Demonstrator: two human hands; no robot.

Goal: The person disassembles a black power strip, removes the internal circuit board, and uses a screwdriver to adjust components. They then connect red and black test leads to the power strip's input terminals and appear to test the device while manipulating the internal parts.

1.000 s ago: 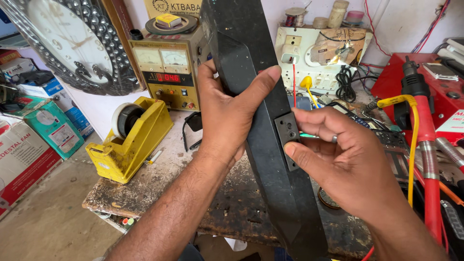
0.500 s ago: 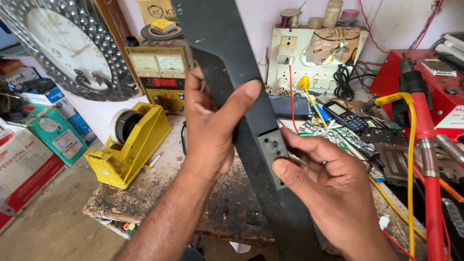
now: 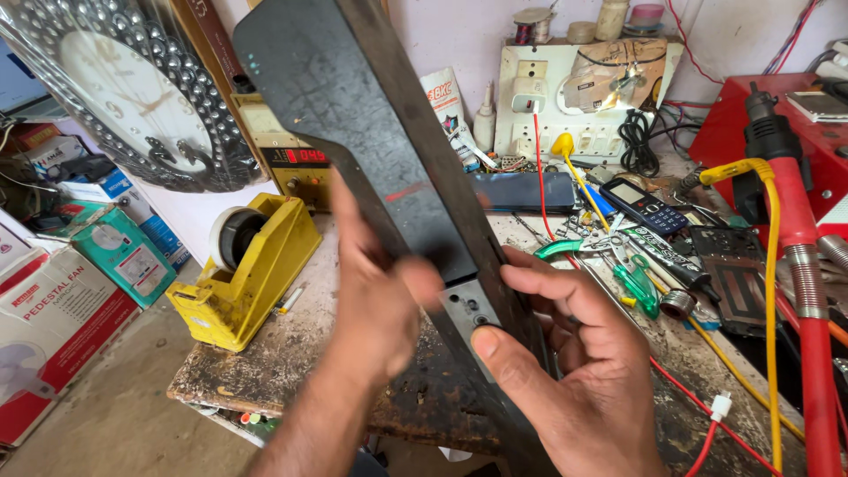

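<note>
Cluttered repair table (image 3: 265,371), scarred top, pale wall behind w/ a switchboard (image 3: 574,97).

Fingers first: right hand (image 3: 574,380) fingers are closed round the lower part of a long black bar-shaped device (image 3: 389,177), thumb pressed flat beside a small grey port panel (image 3: 473,309) on its side face, rest of the fingers wrapped behind the far edge. Left hand (image 3: 375,309) is clamped on the near edge just above, thumb over the front, slightly blurred. Two-hand grip looks meant to steady the device and turn the panel side toward the eyes.

Device sits tilted, top end leaning away to upper left, bottom end out of frame below; held above the table, not resting on it as far as can be seen.

Outward: yellow tape dispenser (image 3: 247,274) at left on the table edge, power supply w/ red digits (image 3: 296,159) behind the device, ornate wall clock (image 3: 132,97) leaning at far left. At right, scissors (image 3: 609,247), green-handled screwdriver (image 3: 640,287), small keypad phone (image 3: 640,203), red & yellow cables. Cardboard boxes (image 3: 53,327) on the floor at left.
</note>
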